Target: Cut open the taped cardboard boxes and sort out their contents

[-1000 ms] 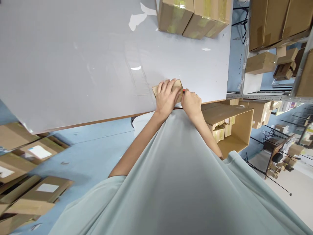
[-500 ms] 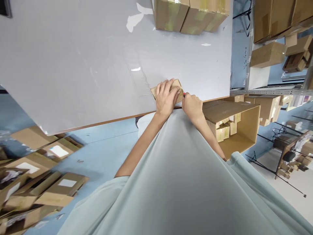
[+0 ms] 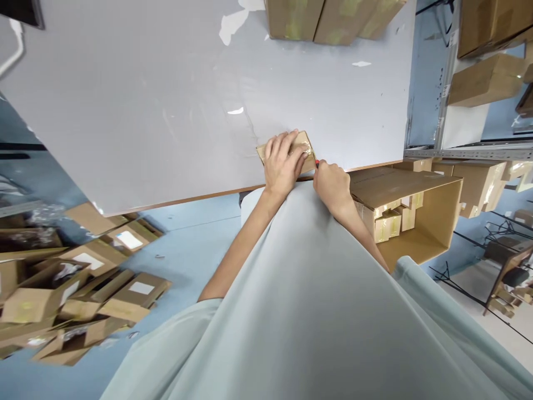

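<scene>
Near the table's front edge lies a small taped cardboard box [image 3: 307, 145], slightly turned. My left hand [image 3: 282, 162] grips it from above, the fingers over its top and the thumb on the near part. Clear tape shines on its right side. Right beside the box's right end is my right hand [image 3: 332, 182], closed round a small red-and-black cutter [image 3: 317, 164]. Only the cutter's red end and a dark bit show; the fist hides the rest, and I cannot tell whether a blade touches the cardboard.
Taped cartons [image 3: 337, 19] stand at the back of the white table [image 3: 145, 122]. An open carton [image 3: 433, 233] with small boxes is below right. Empty cartons [image 3: 133, 294] litter the floor left. Shelving [image 3: 466, 151] rises at the right.
My view has shifted, so the surroundings sit differently in the picture. The right hand and the cutter have moved very slightly right; the left hand still holds the small box.
</scene>
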Demonstrator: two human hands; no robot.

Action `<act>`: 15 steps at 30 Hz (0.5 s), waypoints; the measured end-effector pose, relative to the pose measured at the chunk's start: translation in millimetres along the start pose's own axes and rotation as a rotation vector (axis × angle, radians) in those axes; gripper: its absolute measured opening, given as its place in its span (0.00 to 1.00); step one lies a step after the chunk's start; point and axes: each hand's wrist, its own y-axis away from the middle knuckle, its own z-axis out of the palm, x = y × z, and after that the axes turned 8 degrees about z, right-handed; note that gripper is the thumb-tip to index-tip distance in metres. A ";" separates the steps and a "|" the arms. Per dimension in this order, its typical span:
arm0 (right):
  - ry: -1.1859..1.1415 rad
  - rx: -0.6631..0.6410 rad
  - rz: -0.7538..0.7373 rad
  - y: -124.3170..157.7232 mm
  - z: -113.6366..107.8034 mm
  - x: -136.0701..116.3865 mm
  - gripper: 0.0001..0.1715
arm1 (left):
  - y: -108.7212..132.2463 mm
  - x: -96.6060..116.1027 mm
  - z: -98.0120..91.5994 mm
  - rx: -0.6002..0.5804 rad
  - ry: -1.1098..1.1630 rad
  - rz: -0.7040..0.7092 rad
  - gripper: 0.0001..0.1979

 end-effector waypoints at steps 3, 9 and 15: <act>-0.011 -0.012 -0.023 -3.2 -1.7 2.1 0.21 | 0.1 -1.2 -0.2 -0.002 -0.024 -0.005 0.24; 0.039 -0.050 -0.049 1.3 -1.2 13.7 0.23 | 2.8 -6.3 0.5 -0.004 -0.090 0.015 0.26; 0.033 -0.093 -0.127 15.6 -19.3 29.8 0.21 | 6.6 -9.4 0.2 0.051 -0.161 0.064 0.28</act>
